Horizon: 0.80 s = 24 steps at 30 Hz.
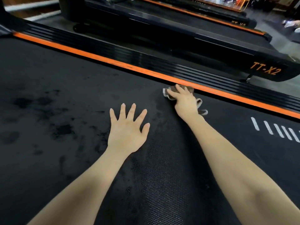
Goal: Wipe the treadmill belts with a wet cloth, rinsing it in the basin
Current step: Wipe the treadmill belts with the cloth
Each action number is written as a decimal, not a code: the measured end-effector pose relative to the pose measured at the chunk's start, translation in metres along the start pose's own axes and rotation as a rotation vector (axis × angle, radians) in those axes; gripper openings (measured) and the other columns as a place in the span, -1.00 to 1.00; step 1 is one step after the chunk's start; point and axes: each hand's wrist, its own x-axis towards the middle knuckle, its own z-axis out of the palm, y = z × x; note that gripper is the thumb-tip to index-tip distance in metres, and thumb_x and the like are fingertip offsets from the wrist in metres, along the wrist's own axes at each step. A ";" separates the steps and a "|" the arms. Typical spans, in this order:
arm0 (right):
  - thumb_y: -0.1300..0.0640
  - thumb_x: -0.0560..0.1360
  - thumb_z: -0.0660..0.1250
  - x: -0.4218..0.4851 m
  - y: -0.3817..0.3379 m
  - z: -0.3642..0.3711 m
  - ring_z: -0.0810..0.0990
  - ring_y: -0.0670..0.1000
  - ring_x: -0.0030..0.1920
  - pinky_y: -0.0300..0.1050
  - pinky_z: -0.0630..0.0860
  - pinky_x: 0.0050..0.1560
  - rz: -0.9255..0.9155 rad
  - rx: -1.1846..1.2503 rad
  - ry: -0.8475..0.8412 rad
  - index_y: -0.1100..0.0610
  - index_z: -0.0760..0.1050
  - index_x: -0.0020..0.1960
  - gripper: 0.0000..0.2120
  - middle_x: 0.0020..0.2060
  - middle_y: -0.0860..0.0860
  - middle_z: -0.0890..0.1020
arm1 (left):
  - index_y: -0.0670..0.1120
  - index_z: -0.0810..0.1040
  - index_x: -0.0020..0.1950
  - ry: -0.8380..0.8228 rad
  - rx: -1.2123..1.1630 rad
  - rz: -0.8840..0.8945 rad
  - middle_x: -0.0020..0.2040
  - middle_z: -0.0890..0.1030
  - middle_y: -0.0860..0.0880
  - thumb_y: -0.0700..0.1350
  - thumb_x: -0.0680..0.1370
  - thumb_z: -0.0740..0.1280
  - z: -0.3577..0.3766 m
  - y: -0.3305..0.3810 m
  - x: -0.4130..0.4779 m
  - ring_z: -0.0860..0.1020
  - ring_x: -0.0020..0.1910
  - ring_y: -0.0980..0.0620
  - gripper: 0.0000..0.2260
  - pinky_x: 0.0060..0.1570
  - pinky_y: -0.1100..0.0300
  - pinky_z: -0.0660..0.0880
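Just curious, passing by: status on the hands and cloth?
Left hand flat on belt. Right hand pressing cloth beside orange rail. No obstacle seen.

Floor: I see grey floor (284, 47) between the machines, paler and shinier at the right edge.
Furniture: a second treadmill (162, 31) runs alongside, black, with orange lettering TT-X2 (265, 70) on its end cap; a third treadmill (215, 13) lies beyond it, with an orange stripe along its edge.
Back wall: on my feed it reads as brown wood (24, 0) at upper left, with two white bars (32, 5) running across in front of it.
Far end: bright, colourful shapes (219, 0) at the top, too blurred for me to identify.
Far right: pale shoes (290, 24) on the floor.
Light: soft and even; glossy streaks on the black plastic.
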 end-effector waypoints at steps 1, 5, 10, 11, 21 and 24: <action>0.39 0.48 0.14 0.002 -0.010 0.003 0.10 0.23 0.50 0.15 0.14 0.43 -0.026 -0.001 -0.009 -0.12 0.30 0.44 -0.37 0.51 0.05 0.20 | 0.18 -0.04 0.54 -0.003 0.000 0.009 0.57 -0.02 -0.04 0.27 0.50 -0.34 -0.001 -0.001 -0.001 -0.10 0.53 -0.18 -0.39 0.44 -0.27 -0.16; 0.37 0.51 0.15 -0.015 0.013 -0.010 0.12 0.15 0.51 0.17 0.33 0.34 -0.171 -0.044 -0.082 -0.16 0.26 0.45 -0.37 0.52 -0.03 0.15 | 0.14 0.11 0.53 0.013 -0.066 0.031 0.56 0.07 -0.01 0.21 0.61 -0.07 -0.005 -0.010 -0.003 -0.05 0.54 -0.12 -0.52 0.46 -0.19 -0.14; 0.05 0.61 0.18 -0.030 0.050 -0.016 0.07 0.18 0.51 0.39 0.00 0.38 -0.089 0.003 -0.035 -0.10 0.36 0.41 -0.62 0.52 0.01 0.16 | 0.16 0.04 0.54 -0.061 -0.046 0.084 0.57 0.00 0.02 0.21 0.62 -0.10 -0.015 -0.018 -0.013 -0.09 0.54 -0.05 -0.52 0.46 -0.21 -0.15; 0.03 0.61 0.18 -0.026 0.048 -0.012 0.04 0.19 0.52 0.37 -0.02 0.40 -0.065 0.047 -0.033 -0.09 0.37 0.41 -0.63 0.52 0.02 0.17 | 0.19 0.01 0.54 -0.081 -0.021 0.085 0.57 -0.02 0.04 0.25 0.60 -0.16 -0.017 -0.026 -0.019 -0.10 0.54 -0.04 -0.50 0.45 -0.24 -0.15; 0.32 0.56 0.21 -0.043 -0.007 -0.004 0.21 0.24 0.46 0.17 0.35 0.34 -0.195 0.227 0.063 0.02 0.49 0.32 -0.61 0.41 0.01 0.39 | 0.22 0.12 0.51 0.017 0.014 -0.004 0.55 0.13 0.04 0.33 0.47 -0.27 -0.011 -0.074 -0.051 0.01 0.54 -0.05 -0.37 0.40 -0.34 -0.06; 0.36 0.48 0.25 -0.094 -0.030 -0.004 0.34 0.34 0.37 0.22 0.40 0.24 -0.466 0.243 0.096 0.07 0.55 0.24 -0.60 0.33 0.07 0.47 | 0.10 0.25 0.49 0.059 -0.025 -0.037 0.52 0.22 -0.02 0.32 0.49 -0.20 -0.010 -0.077 -0.054 0.12 0.52 -0.07 -0.34 0.42 -0.30 0.00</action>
